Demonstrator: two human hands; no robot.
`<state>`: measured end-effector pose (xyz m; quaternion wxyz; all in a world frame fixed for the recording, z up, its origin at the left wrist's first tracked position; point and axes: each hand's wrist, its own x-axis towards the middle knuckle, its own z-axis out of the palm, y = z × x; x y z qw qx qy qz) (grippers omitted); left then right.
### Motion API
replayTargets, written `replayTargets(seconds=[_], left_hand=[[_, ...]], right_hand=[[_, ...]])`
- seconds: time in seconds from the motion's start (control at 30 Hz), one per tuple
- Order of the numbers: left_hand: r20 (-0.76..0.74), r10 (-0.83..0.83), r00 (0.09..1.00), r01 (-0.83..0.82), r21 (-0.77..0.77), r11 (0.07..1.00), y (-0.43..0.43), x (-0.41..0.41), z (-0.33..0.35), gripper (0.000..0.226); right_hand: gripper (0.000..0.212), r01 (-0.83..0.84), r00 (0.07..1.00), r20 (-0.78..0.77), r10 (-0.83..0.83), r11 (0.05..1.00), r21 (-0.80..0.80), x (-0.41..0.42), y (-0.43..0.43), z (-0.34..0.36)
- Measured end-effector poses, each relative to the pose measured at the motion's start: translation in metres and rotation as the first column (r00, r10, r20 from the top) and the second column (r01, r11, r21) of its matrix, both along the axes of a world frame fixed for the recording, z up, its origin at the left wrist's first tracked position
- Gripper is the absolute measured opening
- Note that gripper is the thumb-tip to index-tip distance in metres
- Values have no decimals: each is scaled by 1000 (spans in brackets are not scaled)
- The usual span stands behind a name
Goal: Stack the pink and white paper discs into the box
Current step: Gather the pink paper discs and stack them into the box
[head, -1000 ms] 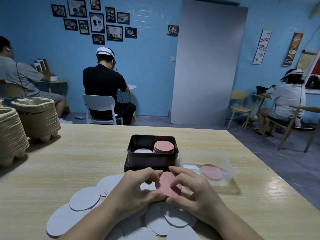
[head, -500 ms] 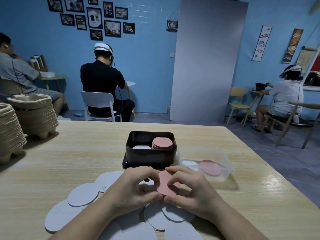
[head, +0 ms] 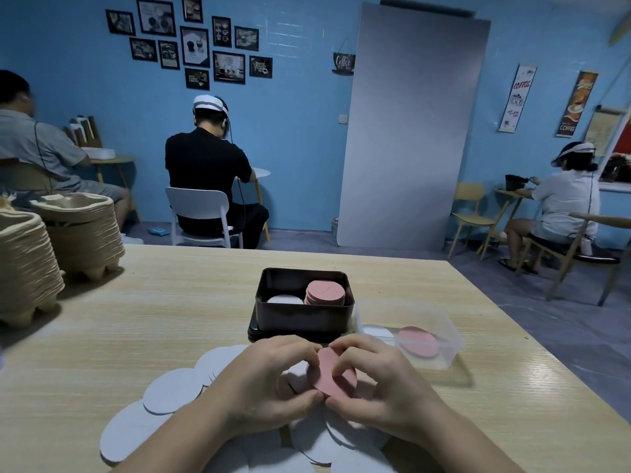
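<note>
Loose white discs [head: 170,390] spread flat and overlapping across near edge of wooden table [head: 136,322], partly hidden under both forearms. Left hand [head: 266,384] and right hand [head: 382,394] meeting above the pile, both pinching one pink disc [head: 329,373] between them. Thumbs underneath at near rim, fingers curled over far rim; fingers closed on the disc, not spread. Disc tilted, lifted clear of white ones below. Whether one disc or several stuck together: cannot tell.

Just beyond the hands, dark metal box [head: 302,317], open top, sitting on what looks like its lid. Inside: pink stack [head: 324,292] on right, rising about to rim level; white stack [head: 284,299] on left, lower. Stacks side by side, touching or nearly so.

Right of box, just beside it: clear plastic tub [head: 440,322], holding one pink disc and one white disc lying flat.

Far left of table: two stacks of pulp trays [head: 78,230].

Beyond table: three seated people at small tables, blue wall with framed pictures, grey panel leaning against wall.
</note>
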<state>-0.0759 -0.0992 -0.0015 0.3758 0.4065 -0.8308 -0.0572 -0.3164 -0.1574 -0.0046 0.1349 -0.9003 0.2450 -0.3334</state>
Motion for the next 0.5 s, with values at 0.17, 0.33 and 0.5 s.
replayTargets(seconds=[0.17,0.33,0.5], left_hand=[[-94,-27,995,23,-34,999,-7,8,13,26],[-57,106,993,-113,-120,986,-22,29,34,28],[27,269,963,-262,-150,953,-40,58,27,28]], right_hand=[[29,-40,999,21,40,999,-6,6,-9,29],[31,13,1000,21,-13,1000,-1,16,-34,65],[34,113,994,5,-113,993,21,29,-76,76]])
